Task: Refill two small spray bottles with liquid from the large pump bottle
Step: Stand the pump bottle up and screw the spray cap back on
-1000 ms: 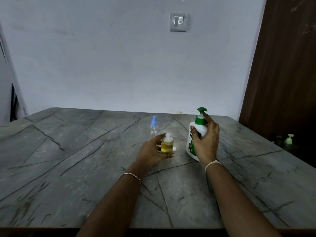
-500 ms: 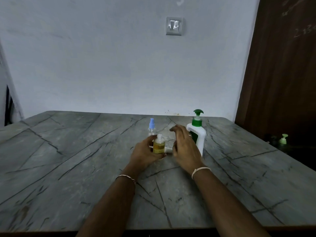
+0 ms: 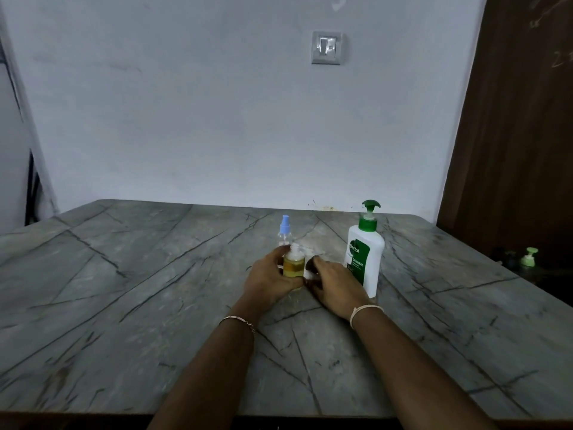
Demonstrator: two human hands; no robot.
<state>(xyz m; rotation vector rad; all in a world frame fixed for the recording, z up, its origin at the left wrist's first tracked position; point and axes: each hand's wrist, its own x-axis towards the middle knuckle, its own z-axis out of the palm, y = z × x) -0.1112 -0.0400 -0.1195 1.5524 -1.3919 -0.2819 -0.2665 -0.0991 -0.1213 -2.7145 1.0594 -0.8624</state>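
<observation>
Right hand (image 3: 338, 282) is off the large pump bottle (image 3: 367, 256), which it held a second ago, and has come down low beside the left hand since half a second ago.

Grey veined tabletop (image 3: 124, 305) fills the lower frame; near edge cut off at the bottom. Pale wall (image 3: 186, 119) behind it. Dark wooden door (image 3: 511, 135) at right, cut by the frame edge.

Large pump bottle: white body, green label and pump head, upright on the tabletop, right of centre. Nothing touches it from above; its lower left is hidden behind the right hand, so contact there cannot be told.

Left hand (image 3: 269, 276): grip closed round the small yellow bottle (image 3: 293, 264), thumb on the near side, fingers hidden behind it. Bottle upright at table centre, yellow liquid inside, pale top blurred.

Right hand: knuckles up, fingers curled towards the yellow bottle. A white patch shows between them; cannot tell what it is. Fingertips are blurred, so cannot tell if this grip holds anything.

Blue-capped spray bottle (image 3: 284, 229): clear, upright just behind the yellow one, its base hidden by it.

Switch plate (image 3: 326, 47) on the wall. Small green pump top (image 3: 529, 257) in shadow past the table's right edge; the rest of it unreadable.
</observation>
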